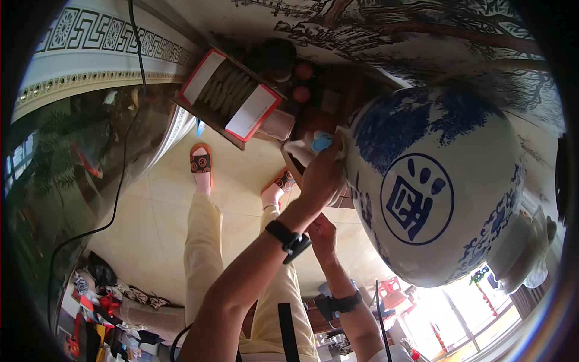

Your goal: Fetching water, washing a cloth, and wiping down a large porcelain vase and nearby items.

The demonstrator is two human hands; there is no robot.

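Observation:
My left hand (321, 176) reaches up beside the narrow end of a big white vase (395, 208) with blue painting. At its fingers is a crumpled-looking whitish thing with a light blue part (322, 142); the hand seems closed on it, though the fingertips are hidden. Below and behind the left wrist, my right hand (323, 234) is closed, its fingers curled in. What it holds, if anything, does not show. Each wrist wears a dark band. The vase lies across the right of the view, its flared, pale end toward the lower right.
An open red-and-white box (259, 113) of long greyish pieces stands ahead, near red round-topped items (301, 94). A glossy dark panel (66, 163) is on the left, a black cable (125, 154) hanging before it. Clothes and bags (117, 301) pile at lower left. My slippered feet stand on tiles.

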